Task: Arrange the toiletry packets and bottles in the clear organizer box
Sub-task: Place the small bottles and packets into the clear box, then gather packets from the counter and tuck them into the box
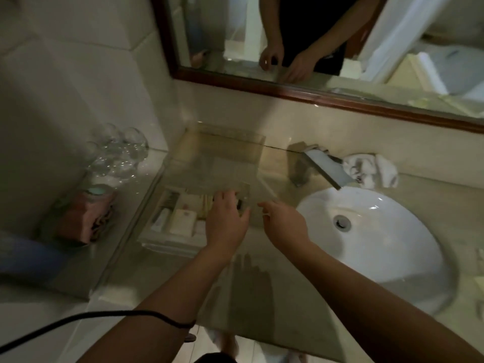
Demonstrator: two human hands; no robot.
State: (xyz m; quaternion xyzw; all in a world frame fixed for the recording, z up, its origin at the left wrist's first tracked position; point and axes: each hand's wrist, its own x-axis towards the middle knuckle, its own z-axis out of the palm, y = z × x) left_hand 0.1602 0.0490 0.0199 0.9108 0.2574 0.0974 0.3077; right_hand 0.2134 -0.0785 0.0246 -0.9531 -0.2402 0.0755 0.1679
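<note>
Where the box stands: the clear organizer box (167, 243) sits on the counter (262, 292), left of the white sink basin (379, 258), with its clear lid (222, 158) tipped up behind.
Contents: a cream packet (182, 221), a small white bottle (159, 220) and other packets lie flat inside, side by side.
Left hand (226, 221): reaches into the box's right end, fingers spread and fairly straight over the packets, gripping nothing plainly.
Right hand (284, 224): just beside the box's right edge, fingertips pointed towards it; blur hides whether they pinch anything.
Around: faucet (324, 166), crumpled white cloth (369, 170), drinking glasses (117, 150), pink tissue box (83, 218).
</note>
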